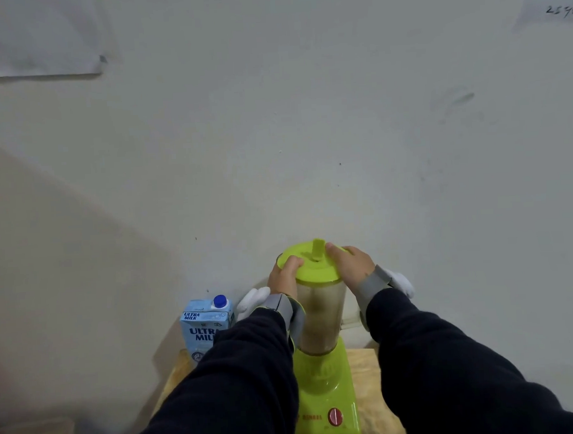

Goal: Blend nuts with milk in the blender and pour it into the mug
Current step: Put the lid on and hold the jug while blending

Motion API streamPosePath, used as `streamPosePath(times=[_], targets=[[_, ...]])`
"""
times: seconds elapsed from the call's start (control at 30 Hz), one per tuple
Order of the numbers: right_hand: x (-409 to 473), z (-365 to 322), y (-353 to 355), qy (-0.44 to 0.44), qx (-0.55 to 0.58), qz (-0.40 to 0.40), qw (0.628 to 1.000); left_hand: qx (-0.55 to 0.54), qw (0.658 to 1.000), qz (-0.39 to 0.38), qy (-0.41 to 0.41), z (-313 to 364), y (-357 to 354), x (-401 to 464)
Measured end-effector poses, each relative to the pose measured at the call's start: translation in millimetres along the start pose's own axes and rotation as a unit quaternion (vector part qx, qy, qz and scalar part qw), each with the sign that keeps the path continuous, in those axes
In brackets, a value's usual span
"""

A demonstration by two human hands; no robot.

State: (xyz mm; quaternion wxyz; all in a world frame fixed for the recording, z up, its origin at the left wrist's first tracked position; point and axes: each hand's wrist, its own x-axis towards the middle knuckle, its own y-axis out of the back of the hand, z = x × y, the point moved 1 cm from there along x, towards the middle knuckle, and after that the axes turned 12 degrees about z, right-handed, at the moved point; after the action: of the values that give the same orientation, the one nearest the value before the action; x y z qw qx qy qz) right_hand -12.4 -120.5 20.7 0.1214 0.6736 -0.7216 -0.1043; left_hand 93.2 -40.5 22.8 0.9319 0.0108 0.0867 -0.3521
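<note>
A lime-green blender [322,357] is seen standing on a wooden tabletop [370,378] against a pale wall [307,132]. Its lid [317,270] is held from both sides: the left hand [283,276] is curled over the rim at 9 o'clock, and the right hand [350,263] is curled over the rim at 3 o'clock. A beige mixture is visible inside the clear jar [322,318], which is seated on the base. A red knob [335,416] is found at 6 o'clock on the base. A blue milk carton [203,327] is placed upright at 9 o'clock of the blender, just beside the left sleeve [227,379].
</note>
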Motion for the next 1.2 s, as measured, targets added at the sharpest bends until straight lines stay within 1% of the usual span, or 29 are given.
streamPosePath(times=[0.23, 0.43, 0.83, 1.03, 1.2], targets=[[-0.4, 0.9, 0.5, 0.002, -0.009, 0.007, 1.000, -0.018, 1.000, -0.005, 0.008, -3.6, -0.3, 3.9], [-1.9, -0.4, 1.6, 0.002, -0.016, 0.018, 1.000, -0.022, 0.999, -0.019, 0.037, -6.0, -1.0, 3.2], [-2.6, -0.2, 0.8, -0.006, -0.003, 0.018, 1.000, -0.031, 0.999, -0.016, 0.027, -9.3, -2.3, 7.7], [-3.7, 1.1, 0.8, -0.019, 0.010, 0.020, 1.000, -0.026, 0.999, -0.014, 0.040, -9.7, -2.4, 6.2], [-4.0, 0.7, 0.7, -0.018, 0.012, 0.019, 1.000, -0.024, 0.999, -0.015, 0.036, -8.6, -3.0, 6.2]])
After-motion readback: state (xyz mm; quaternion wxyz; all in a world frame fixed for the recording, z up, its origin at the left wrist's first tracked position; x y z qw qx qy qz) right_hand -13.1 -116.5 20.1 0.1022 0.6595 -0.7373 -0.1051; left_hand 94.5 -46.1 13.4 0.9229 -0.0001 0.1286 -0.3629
